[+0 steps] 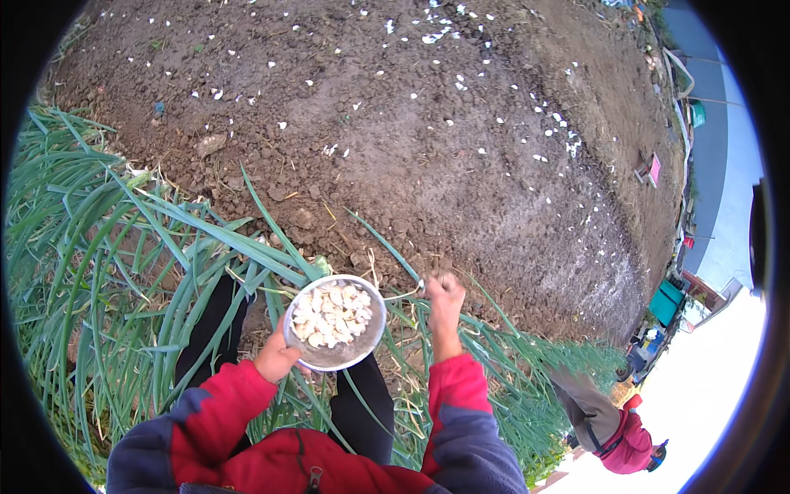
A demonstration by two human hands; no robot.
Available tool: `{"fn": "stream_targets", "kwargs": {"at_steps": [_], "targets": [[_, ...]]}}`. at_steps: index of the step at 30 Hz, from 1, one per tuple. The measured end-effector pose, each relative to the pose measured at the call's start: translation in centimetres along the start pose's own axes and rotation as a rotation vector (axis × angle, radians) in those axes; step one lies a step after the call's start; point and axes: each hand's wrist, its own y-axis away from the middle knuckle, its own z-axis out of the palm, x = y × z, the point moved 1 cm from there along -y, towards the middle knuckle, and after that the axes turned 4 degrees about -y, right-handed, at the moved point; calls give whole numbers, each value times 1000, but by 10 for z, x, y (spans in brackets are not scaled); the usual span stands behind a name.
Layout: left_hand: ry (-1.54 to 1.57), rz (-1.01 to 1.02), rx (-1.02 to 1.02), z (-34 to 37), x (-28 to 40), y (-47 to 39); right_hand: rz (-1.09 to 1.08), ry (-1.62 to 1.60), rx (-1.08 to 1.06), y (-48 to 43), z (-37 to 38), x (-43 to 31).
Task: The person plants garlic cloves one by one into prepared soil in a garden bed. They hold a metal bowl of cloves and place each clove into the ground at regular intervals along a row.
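Note:
My left hand (278,357) grips the near left rim of a round metal bowl (336,357). Garlic cloves (331,313) lie heaped in it, with some of its grey inner surface bare at the near side. To the right of the bowl, my right hand (444,293) is held low over the soil's edge, its fingers curled and somewhat blurred; a small white thing shows beside them, and whether the hand holds a clove cannot be told. Many white cloves (282,125) lie scattered across the brown tilled soil (395,173) beyond.
Tall green onion-like plants (92,247) grow around my legs and along both sides. A stone (212,145) lies on the soil. A person in a red top (626,441) bends among the plants at the lower right. A pink object (654,170) and a teal container (666,302) stand farther right.

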Motion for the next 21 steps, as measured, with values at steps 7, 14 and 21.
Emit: {"fn": "stream_targets", "kwargs": {"at_steps": [7,14,21], "targets": [[89,35,128,28,62,83,339,-235,120,193,-151,-6],[119,145,165,86,106,171,483,-47,174,334,-272,34],[142,186,181,132,95,253,403,455,28,378,-338,61]]}}
